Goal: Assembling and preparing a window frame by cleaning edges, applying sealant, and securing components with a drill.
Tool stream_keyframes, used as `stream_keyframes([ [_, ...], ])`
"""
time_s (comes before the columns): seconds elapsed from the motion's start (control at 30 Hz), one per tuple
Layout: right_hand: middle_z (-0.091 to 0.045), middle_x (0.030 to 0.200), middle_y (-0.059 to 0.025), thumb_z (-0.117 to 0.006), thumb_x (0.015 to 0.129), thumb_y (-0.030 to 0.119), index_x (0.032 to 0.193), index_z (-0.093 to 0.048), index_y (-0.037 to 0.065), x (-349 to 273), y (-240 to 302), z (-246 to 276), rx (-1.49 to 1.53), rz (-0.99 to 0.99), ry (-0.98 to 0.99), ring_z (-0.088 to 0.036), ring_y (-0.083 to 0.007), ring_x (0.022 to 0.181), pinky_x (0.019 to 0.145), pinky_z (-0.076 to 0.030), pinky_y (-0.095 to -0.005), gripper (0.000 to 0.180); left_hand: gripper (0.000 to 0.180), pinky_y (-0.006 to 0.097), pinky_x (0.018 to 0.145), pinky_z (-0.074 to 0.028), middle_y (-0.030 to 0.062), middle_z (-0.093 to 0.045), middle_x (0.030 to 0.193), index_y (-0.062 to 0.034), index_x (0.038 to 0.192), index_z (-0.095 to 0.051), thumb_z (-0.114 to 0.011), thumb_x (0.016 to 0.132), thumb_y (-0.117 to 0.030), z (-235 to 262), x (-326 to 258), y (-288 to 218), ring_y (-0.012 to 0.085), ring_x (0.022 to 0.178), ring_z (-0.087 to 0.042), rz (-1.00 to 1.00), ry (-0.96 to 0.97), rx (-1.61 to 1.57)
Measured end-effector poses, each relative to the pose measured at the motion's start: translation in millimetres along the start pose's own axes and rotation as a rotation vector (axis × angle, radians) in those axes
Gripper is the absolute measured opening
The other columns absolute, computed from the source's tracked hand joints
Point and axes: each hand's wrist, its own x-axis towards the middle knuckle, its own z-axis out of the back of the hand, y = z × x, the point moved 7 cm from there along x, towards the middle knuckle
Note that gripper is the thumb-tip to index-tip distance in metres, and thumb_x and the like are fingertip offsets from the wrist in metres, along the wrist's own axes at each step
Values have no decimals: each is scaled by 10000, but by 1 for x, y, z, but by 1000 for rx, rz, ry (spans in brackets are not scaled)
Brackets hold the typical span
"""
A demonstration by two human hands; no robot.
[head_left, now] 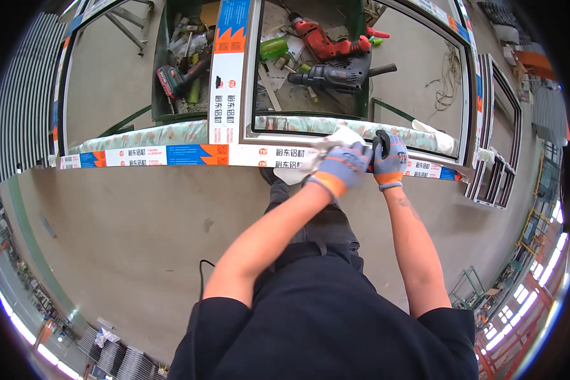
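Both of my hands wear grey gloves with orange cuffs and meet at the near rail of a large window frame, which is wrapped in printed white, blue and orange film. My left hand, smeared by motion, is closed on a crumpled white cloth over the rail. Right beside it, my right hand has its fingers curled at the rail's inner edge. Something black shows at its fingers; I cannot make out its full shape.
Beneath the frame, a green tool bin holds a red drill, a black drill and a cordless tool. A floral padded bar supports the frame. More frames lean at the right; stacked profiles lie left.
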Motion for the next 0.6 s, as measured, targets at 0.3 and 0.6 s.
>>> stream_keyframes([
  [0.3,-663,1032,-162,-608,858,105,1067,-672,58,5,9,10,-74,-75,54,-608,-370,1002,931,-467,-446,223,155,489,711,-517,160,-653,888,-56,944,-610,-583,814,-138,85,-83,117,351,782,-652,449,-162,168],
  [0.6,-650,999,-152,-578,858,81,1105,-644,66,-1,-9,6,-12,-2,0,-602,-362,955,871,-467,-447,256,216,443,767,-546,170,-664,956,-74,1014,-624,-504,865,-176,13,6,7,357,864,-677,93,246,-22],
])
